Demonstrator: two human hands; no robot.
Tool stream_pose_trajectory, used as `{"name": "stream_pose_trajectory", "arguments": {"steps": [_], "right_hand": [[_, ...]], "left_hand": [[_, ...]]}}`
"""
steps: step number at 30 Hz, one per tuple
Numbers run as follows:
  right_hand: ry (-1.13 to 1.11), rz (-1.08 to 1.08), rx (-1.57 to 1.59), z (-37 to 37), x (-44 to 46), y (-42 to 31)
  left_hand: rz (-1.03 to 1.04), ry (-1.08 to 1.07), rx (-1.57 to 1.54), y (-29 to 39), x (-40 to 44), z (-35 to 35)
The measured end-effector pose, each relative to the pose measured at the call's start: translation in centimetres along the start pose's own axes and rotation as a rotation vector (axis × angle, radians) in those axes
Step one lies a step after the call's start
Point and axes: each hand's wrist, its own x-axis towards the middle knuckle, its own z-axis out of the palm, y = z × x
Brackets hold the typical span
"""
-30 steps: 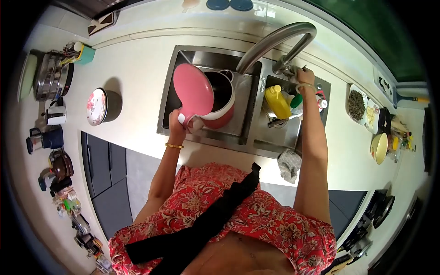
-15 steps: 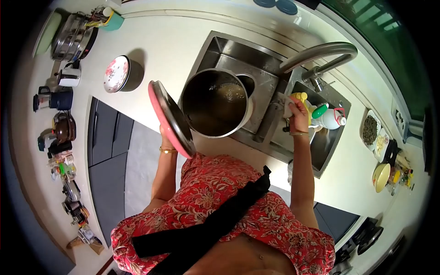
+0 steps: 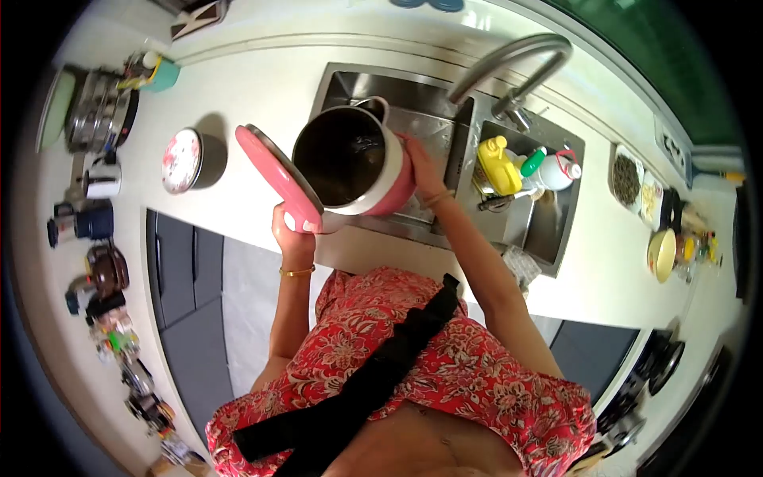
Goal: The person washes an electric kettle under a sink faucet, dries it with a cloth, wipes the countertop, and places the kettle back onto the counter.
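Note:
A deep pink-and-white pot (image 3: 389,179) with a dark inside sits at the left part of the sink, tilted in my view. Its handle arches over the far rim. A pink lid (image 3: 274,175) stands on edge against the pot's left side; whether it is hinged to the pot I cannot tell. My left hand (image 3: 294,238) closes round the lower edge of the lid, near a white clasp. Against the pot's outer right wall curls my right hand (image 3: 425,171), its fingertips partly hidden by the pot. No cloth shows in it.
The steel sink (image 3: 556,250) has a curved faucet (image 3: 509,67) behind it. Its right basin holds a yellow bottle (image 3: 499,167) and a white bottle (image 3: 552,172). A dark canister with a floral lid (image 3: 181,161) stands left. Plates of food (image 3: 626,179) and a yellow bowl (image 3: 661,256) lie right.
My right hand has left the right basin, where it held something pale, and moved left onto the pot's side. Pot and lid have turned, showing more of their pink outsides.

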Motion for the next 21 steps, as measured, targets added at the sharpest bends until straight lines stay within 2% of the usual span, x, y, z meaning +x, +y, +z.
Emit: {"name": "stream_pose_trajectory", "arguments": {"steps": [2,4,6,9,11,12,13,15,16,18,19,21], "right_hand": [[0.058,0.03,-0.003,0.5,-1.1,-0.4],[0.039,0.048,0.335,1.4,-3.1,-2.8],[0.003,0.058,0.407,2.1,-4.3,-4.9],[0.049,-0.044,0.561,2.7,-4.6,-6.5],[0.063,0.022,0.449,1.8,-4.0,-7.8],[0.056,0.018,0.451,1.0,-3.4,-6.9],[0.095,-0.07,0.288,0.5,-2.7,-7.1],[0.191,0.071,0.303,-0.8,-2.2,-7.7],[0.175,-0.238,-0.218,-2.4,-1.8,-4.6],[0.007,0.143,1.041,-3.7,-0.9,-2.7],[-0.004,0.149,1.033,-4.5,-0.8,-1.9],[-0.102,0.182,1.05,-5.6,-0.6,-0.4]], "left_hand": [[-0.125,-0.024,-0.134,-0.1,0.6,0.4],[-0.156,-0.093,-0.092,-0.3,1.1,0.5],[-0.211,-0.178,-0.088,-0.5,1.7,0.6],[-0.211,-0.316,-0.071,-0.3,2.0,1.3],[-0.145,-0.165,0.087,0.6,1.1,2.9],[-0.137,-0.162,0.086,0.6,1.3,2.9],[-0.093,-0.258,0.145,0.8,1.7,2.9],[0.002,-0.433,0.262,0.9,2.6,2.5],[0.014,-0.415,0.254,0.7,3.1,2.3],[0.067,-0.592,0.38,0.1,3.9,1.7],[0.075,-0.531,0.327,0.3,3.3,2.4],[0.088,-0.564,0.321,-0.1,4.1,1.4]]}}
